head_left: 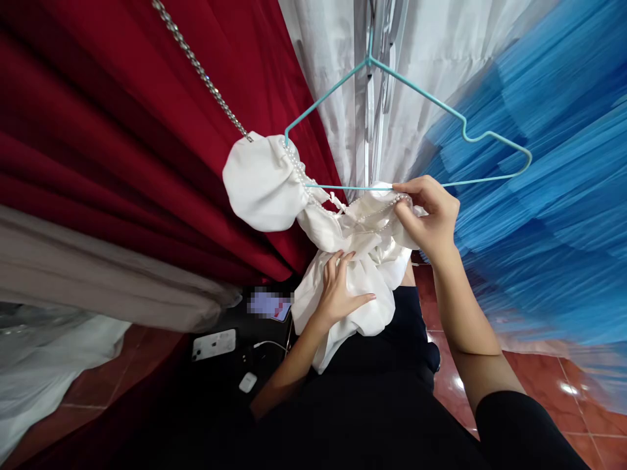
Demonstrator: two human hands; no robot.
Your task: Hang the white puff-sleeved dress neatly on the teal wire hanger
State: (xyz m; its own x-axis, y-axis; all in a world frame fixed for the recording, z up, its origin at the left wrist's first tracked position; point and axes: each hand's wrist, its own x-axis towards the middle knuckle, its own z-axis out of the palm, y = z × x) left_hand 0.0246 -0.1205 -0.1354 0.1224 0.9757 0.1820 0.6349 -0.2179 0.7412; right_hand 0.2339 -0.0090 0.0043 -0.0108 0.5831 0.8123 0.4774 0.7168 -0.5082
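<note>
A white garment (357,261) with a pearl-trimmed neckline and a puffed sleeve (264,184) hangs partly on a light blue wire hanger (416,94). Its left side is on the hanger's left end, while the hanger's right end sticks out bare. Just under the hanger's bottom bar, my right hand (431,212) pinches the pearl-edged fabric between thumb and fingers. Lower down, my left hand (337,295) lies on the gathered white cloth with fingers spread and thumb stretched out.
Dark red drapery (147,130) fills the left; layered blue tulle (553,196) is on the right. A beaded chain (196,65) runs from the upper left to the sleeve. Two phones (214,344) and a small white case (247,382) lie on a dark surface. Red tiles (450,372) cover the floor.
</note>
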